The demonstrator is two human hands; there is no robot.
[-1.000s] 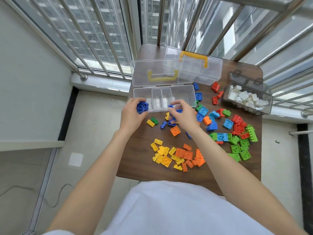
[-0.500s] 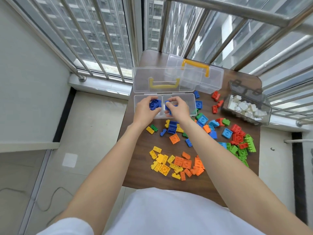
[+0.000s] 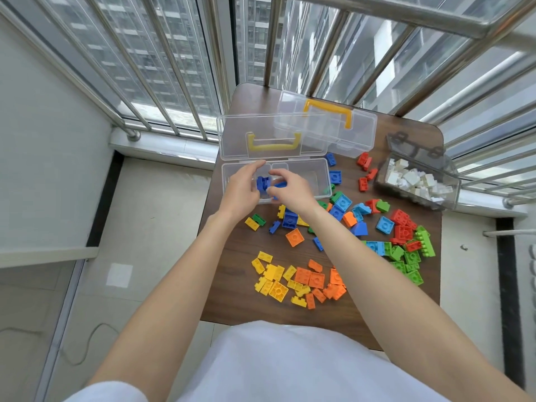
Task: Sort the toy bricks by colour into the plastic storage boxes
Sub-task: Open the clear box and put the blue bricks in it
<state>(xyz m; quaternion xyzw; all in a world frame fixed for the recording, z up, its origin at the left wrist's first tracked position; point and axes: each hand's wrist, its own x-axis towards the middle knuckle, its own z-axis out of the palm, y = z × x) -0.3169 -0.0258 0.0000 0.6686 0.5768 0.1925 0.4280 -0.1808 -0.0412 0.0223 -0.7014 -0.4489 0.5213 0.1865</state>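
Observation:
Both hands reach into the clear storage box (image 3: 320,166) with its lid raised and a yellow handle. My left hand (image 3: 242,188) has its fingers curled round dark blue bricks (image 3: 262,182) over the box's left compartments. My right hand (image 3: 290,190) pinches another blue brick (image 3: 280,185) beside them. Loose bricks lie on the brown table (image 3: 232,274): yellow bricks (image 3: 272,278) and orange bricks (image 3: 319,281) near me, green bricks (image 3: 412,261) and red bricks (image 3: 403,227) to the right, blue bricks (image 3: 290,220) in the middle.
A second clear box (image 3: 359,132) with a yellow handle stands behind the first. A grey box (image 3: 417,181) of white bricks sits at the right rear. Metal window bars rise beyond the table's far edge. The floor drops away left of the table.
Both hands rose from the brick pile with blue bricks and moved forward over the open box, then came together inside it.

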